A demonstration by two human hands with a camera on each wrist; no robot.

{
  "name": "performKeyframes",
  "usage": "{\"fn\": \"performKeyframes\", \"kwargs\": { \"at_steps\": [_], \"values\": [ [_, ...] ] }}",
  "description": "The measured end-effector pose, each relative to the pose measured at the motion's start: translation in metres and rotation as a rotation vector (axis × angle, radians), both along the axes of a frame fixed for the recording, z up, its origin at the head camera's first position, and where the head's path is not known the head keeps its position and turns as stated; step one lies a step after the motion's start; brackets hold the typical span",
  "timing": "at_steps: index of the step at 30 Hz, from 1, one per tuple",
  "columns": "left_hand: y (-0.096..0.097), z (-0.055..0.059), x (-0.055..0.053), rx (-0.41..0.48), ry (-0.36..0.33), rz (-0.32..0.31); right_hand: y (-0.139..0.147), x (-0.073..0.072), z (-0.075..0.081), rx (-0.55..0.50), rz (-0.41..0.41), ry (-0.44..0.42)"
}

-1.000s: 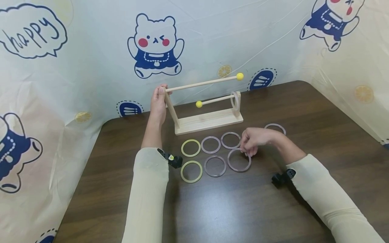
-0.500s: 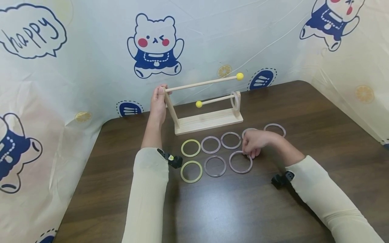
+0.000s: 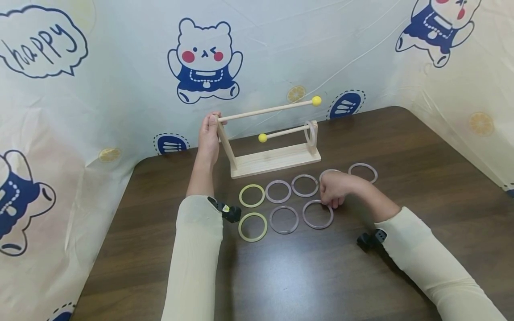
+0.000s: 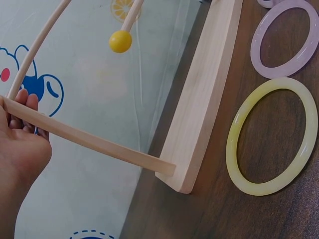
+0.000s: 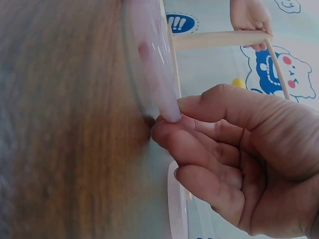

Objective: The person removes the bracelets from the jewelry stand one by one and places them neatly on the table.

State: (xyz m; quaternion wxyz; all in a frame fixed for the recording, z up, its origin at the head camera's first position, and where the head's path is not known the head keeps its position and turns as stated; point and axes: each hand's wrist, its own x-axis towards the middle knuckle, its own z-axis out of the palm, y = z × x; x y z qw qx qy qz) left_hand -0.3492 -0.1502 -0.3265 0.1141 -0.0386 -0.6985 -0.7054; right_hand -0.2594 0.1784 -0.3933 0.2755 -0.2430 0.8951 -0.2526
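Observation:
My left hand (image 3: 209, 138) grips the top of the left upright of a wooden ring stand (image 3: 277, 160), where the long upper rod (image 3: 267, 109) joins it. The stand's shorter lower rod (image 3: 287, 131) carries one pale purple ring (image 3: 307, 133), resting against the right upright. At the right, my right hand (image 3: 336, 187) pinches the edge of a purple bangle-like ring (image 3: 304, 216) between thumb and forefinger. The right wrist view shows that pinched ring (image 5: 152, 59) close over the table, the other fingers curled loosely below.
Two yellow rings (image 3: 240, 227) lie at the left of the rows. Several purple rings (image 3: 266, 191) lie beside them, one partly behind my right hand. Another purple ring (image 3: 376, 171) is farther right. A printed cloth (image 3: 120, 89) hangs behind the dark wooden table (image 3: 281, 285).
The ring pinched by my right hand has shifted slightly right and toward me, with the hand moving a little to the right. My left hand and the stand stay where they were.

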Motion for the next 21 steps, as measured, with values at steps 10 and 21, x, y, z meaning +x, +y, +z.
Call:
{"fn": "performKeyframes", "kwargs": {
  "at_steps": [10, 21],
  "values": [
    [0.0001, 0.0002, 0.0006, -0.007, 0.000, -0.007, -0.0012, 0.0000, -0.0016, 0.011, -0.022, -0.003],
    [0.0002, -0.0009, -0.0009, 0.011, 0.011, -0.002, 0.0000, -0.0031, -0.0062, -0.004, -0.032, 0.003]
  ]
}}
